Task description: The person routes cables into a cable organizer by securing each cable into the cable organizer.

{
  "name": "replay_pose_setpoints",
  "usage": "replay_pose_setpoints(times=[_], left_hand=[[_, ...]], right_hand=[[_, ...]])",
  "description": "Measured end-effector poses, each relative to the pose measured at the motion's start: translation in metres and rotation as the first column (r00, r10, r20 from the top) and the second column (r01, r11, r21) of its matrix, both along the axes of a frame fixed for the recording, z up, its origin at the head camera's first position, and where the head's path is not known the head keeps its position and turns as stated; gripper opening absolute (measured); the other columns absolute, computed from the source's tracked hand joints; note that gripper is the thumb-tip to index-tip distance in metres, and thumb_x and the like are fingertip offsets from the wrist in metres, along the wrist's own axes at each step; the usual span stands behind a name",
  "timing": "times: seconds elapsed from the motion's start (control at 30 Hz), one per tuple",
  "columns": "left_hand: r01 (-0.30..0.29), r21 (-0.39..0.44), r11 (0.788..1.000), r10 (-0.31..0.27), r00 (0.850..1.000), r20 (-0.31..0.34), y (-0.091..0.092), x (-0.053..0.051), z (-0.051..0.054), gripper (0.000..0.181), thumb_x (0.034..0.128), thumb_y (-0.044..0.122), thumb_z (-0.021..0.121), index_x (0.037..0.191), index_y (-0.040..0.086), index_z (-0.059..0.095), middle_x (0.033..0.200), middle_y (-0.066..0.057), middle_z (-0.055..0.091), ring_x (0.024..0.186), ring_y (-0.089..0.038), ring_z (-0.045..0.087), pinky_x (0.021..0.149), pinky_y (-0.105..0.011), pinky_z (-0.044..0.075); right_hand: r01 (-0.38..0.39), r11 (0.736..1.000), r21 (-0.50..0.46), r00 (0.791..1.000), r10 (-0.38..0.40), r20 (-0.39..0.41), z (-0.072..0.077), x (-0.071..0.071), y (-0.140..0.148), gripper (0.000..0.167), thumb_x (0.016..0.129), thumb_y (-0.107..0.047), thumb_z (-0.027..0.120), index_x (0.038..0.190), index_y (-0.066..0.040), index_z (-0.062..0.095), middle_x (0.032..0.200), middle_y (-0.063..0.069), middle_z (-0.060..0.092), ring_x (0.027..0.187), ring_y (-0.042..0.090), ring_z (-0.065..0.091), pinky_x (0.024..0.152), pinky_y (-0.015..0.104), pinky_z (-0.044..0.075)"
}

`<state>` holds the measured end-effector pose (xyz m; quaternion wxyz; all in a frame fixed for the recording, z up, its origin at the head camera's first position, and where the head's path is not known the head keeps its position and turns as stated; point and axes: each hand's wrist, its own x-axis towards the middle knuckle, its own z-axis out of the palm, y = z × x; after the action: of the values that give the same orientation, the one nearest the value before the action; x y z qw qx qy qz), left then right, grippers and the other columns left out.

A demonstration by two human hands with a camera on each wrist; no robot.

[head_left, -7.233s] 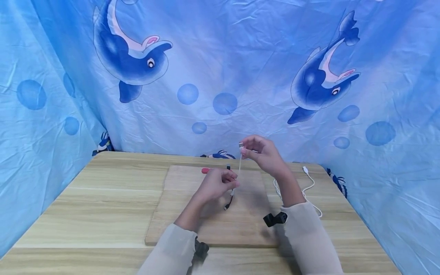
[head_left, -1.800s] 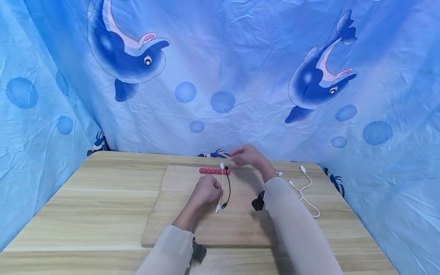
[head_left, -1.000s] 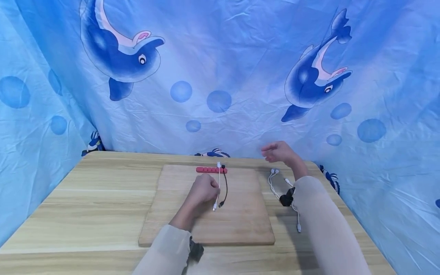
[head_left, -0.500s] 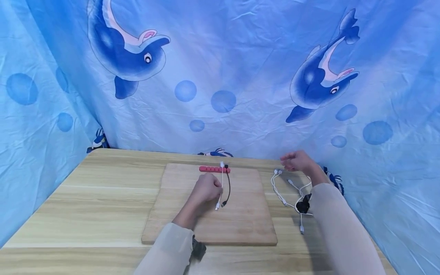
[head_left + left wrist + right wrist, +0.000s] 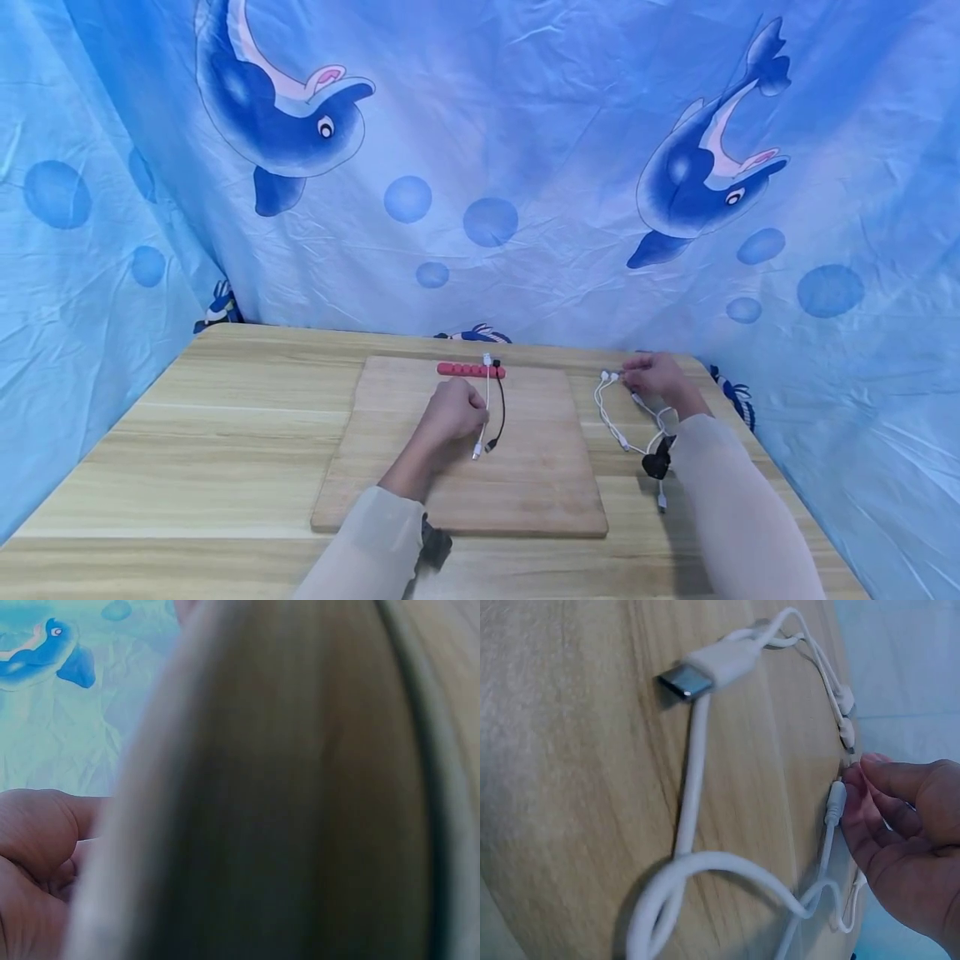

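In the head view, my left hand (image 5: 452, 408) pinches a short white USB cable (image 5: 488, 390) over the wooden board. The cable's upper end crosses a red cable clip strip (image 5: 459, 369); a short black cable (image 5: 503, 408) hangs from the strip's right end. My right hand (image 5: 656, 377) is at the right rear of the table, beside a white multi-plug cable (image 5: 597, 403). In the right wrist view, its thumb and forefinger (image 5: 907, 817) are close to the plugs (image 5: 845, 731), with a gap between the fingertips. A blurred pale surface hides most of the left wrist view.
Another white cable (image 5: 662, 421) lies partly under my right wrist. A USB-C plug (image 5: 720, 667) shows close up in the right wrist view. The board (image 5: 405, 500) lies mid-table (image 5: 187, 467). A blue dolphin curtain (image 5: 570, 267) hangs behind the table.
The white USB cable, earlier raised between both hands, now lies across the red strip. My right hand has moved from the strip to the right and lowered beside the plugs. My left hand stays put lately.
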<state>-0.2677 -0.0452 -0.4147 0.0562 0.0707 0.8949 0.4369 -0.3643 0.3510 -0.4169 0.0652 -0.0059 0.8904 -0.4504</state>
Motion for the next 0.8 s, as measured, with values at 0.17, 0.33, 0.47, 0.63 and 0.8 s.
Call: replay_pose_setpoints(times=[0.17,0.33,0.47,0.63,0.8], left_hand=[[-0.004,0.002,1.0,0.004,1.0,0.007,-0.001,0.002,0.0,0.019,0.089,0.004,0.074,0.07,0.008,0.074,0.065,0.0,0.065,0.066,-0.017,0.057,0.057,-0.027,0.042],[0.002,0.0,1.0,-0.002,1.0,-0.001,-0.002,0.003,-0.001,0.02,0.0891,0.004,0.074,0.07,0.009,0.074,0.066,-0.001,0.066,0.066,-0.017,0.057,0.056,-0.027,0.043],[0.007,0.002,1.0,-0.007,1.0,0.008,-0.003,0.004,-0.002,0.02,0.0895,0.005,0.074,0.07,0.009,0.074,0.066,-0.001,0.066,0.067,-0.017,0.057,0.056,-0.027,0.042],[0.016,0.004,1.0,-0.016,1.0,0.012,-0.006,0.008,-0.002,0.02,0.0894,0.005,0.074,0.07,0.009,0.075,0.066,-0.001,0.066,0.069,-0.018,0.058,0.057,-0.027,0.042],[0.019,0.004,1.0,-0.019,1.0,0.014,-0.008,0.012,-0.002,0.018,0.0894,0.004,0.074,0.072,0.009,0.075,0.066,-0.001,0.066,0.072,-0.018,0.059,0.058,-0.027,0.044]], right_hand=[[-0.008,0.995,0.103,0.999,0.013,-0.043,-0.004,0.0,-0.005,0.04,0.094,-0.004,0.071,0.127,0.015,0.059,0.108,0.022,0.071,0.085,0.017,0.067,0.073,0.026,0.055],[-0.013,0.983,0.181,0.999,0.021,-0.042,-0.008,0.0,-0.01,0.04,0.093,-0.008,0.074,0.126,0.011,0.063,0.111,0.022,0.068,0.097,0.026,0.065,0.077,0.028,0.053],[0.011,0.982,0.189,0.999,-0.002,-0.047,-0.012,0.001,-0.012,0.039,0.091,-0.006,0.076,0.124,0.011,0.065,0.106,0.017,0.069,0.093,0.023,0.063,0.075,0.026,0.052],[0.03,0.986,0.165,0.997,-0.017,-0.077,-0.015,0.008,-0.014,0.033,0.088,-0.003,0.078,0.115,0.011,0.066,0.096,0.013,0.067,0.081,0.018,0.06,0.068,0.026,0.05],[0.046,0.991,0.126,0.997,-0.038,-0.065,-0.015,0.017,-0.015,0.032,0.088,-0.003,0.078,0.112,0.009,0.06,0.094,0.011,0.065,0.079,0.017,0.059,0.066,0.027,0.05]])
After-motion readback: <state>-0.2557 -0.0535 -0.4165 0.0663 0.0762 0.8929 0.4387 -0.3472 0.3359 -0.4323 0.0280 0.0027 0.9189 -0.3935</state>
